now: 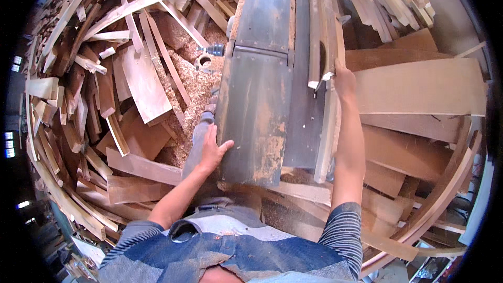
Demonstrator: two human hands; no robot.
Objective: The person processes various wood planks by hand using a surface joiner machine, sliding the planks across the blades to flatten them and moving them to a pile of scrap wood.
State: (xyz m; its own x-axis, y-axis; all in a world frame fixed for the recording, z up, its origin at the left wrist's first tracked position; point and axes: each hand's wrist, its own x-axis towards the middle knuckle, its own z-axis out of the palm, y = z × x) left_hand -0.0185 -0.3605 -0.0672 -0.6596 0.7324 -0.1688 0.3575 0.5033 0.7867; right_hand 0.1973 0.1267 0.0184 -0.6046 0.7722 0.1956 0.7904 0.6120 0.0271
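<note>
A jointer planer (257,105) with a worn metal bed stands in front of me, a dark cutter slot crossing it. My left hand (212,149) is at the bed's left edge, thumb spread and fingers stretched forward, holding nothing. On the machine's right side several narrow wooden strips (314,31) lie lengthwise. My right hand (343,79) grips the outer wooden strip (339,36) near its near end; some of its fingers are hidden by the wood.
Offcuts (146,86) are heaped on the left, with wood shavings (191,86) beside the machine. A black knob (215,50) juts from its left side. Wide boards (419,89) are stacked at right, and more strips (387,0) lie at the far right.
</note>
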